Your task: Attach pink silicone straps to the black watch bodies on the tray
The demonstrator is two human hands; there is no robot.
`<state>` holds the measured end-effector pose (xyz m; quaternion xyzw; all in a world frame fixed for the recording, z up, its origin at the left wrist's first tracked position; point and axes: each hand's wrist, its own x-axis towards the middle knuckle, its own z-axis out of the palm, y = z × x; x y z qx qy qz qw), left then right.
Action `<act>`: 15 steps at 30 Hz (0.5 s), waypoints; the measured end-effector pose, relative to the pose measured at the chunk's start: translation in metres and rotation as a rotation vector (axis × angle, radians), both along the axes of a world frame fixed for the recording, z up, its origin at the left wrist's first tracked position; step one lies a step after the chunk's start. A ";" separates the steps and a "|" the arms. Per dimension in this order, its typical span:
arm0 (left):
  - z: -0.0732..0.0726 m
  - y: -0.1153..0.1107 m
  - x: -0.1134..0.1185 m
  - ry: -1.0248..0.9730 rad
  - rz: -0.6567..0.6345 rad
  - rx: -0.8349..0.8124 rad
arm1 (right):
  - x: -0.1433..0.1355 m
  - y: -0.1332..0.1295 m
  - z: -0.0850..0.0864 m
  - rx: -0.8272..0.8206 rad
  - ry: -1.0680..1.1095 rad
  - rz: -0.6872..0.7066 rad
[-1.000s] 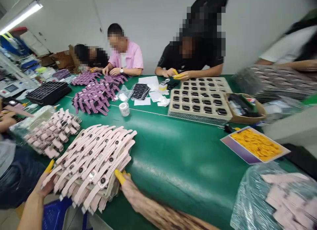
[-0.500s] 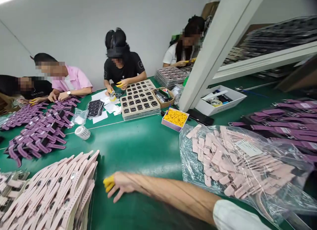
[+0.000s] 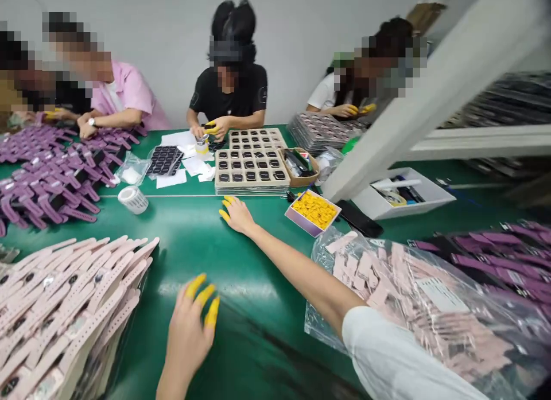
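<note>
Pink watch straps (image 3: 64, 308) lie fanned in a stack at eight o'clock. Just beside it the left hand (image 3: 189, 331) hovers, fingers spread, holding nothing. At twelve o'clock the right hand (image 3: 236, 214) stretches across the green bench (image 3: 258, 262), open and empty, near the tray of watch faces (image 3: 252, 170).

Bright, even light falls from above — a pale sheen sits on the green table (image 3: 258, 256) near its front edge, and shadows are soft. Wide-angle bending curves the edges; the white post (image 3: 430, 101) leans. Motion blur smears the right side. 4 faces are pixelated.
</note>
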<state>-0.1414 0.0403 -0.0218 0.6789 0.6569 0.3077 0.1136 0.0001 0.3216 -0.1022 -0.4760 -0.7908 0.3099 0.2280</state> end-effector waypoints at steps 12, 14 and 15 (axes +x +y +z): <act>-0.085 0.283 -0.007 0.080 0.252 -0.204 | -0.003 0.013 -0.031 0.272 -0.334 0.185; -0.094 0.288 -0.006 0.069 0.235 -0.203 | -0.004 0.013 -0.033 0.279 -0.377 0.196; -0.097 0.288 -0.006 0.063 0.220 -0.203 | -0.004 0.013 -0.033 0.277 -0.396 0.202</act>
